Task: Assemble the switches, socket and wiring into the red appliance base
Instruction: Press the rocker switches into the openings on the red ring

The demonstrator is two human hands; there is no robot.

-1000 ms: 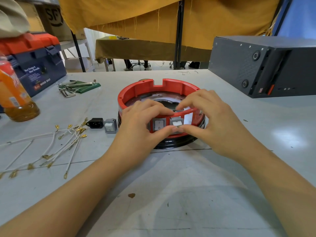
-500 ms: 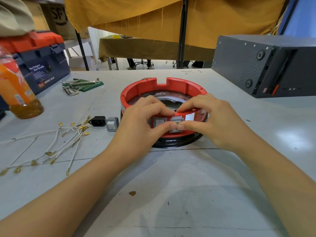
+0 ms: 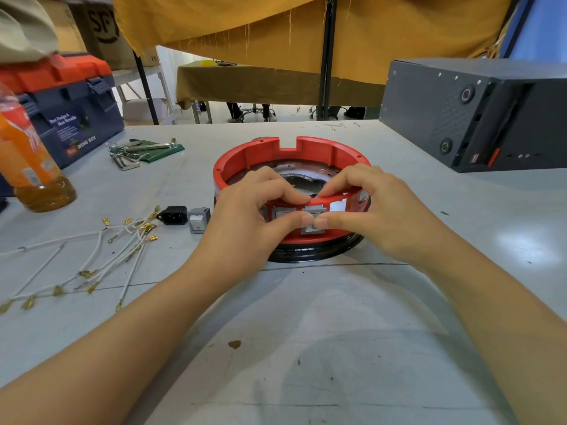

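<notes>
The round red appliance base (image 3: 264, 151) stands on a black ring at the table's middle. Two grey rocker switches sit in its near wall: one switch (image 3: 280, 213) on the left, a second switch (image 3: 313, 230) beside it. Both thumbs press on the second switch's face while my fingers curl over the red rim. My left hand (image 3: 248, 222) and my right hand (image 3: 380, 210) meet there, thumb tips touching. A loose grey switch (image 3: 198, 220) and a black power socket (image 3: 173, 215) lie left of the base. White wires with brass terminals (image 3: 101, 256) are spread further left.
An orange drink bottle (image 3: 27, 161) and a blue toolbox with a red lid (image 3: 67, 99) stand at the far left. Hex keys on a green pouch (image 3: 138, 150) lie behind the wires. A dark grey metal case (image 3: 478, 111) fills the right rear of the table.
Both thumbs have slid together onto the second switch and now touch at its face. The hands stay on the base's near wall. The view has shifted slightly.
</notes>
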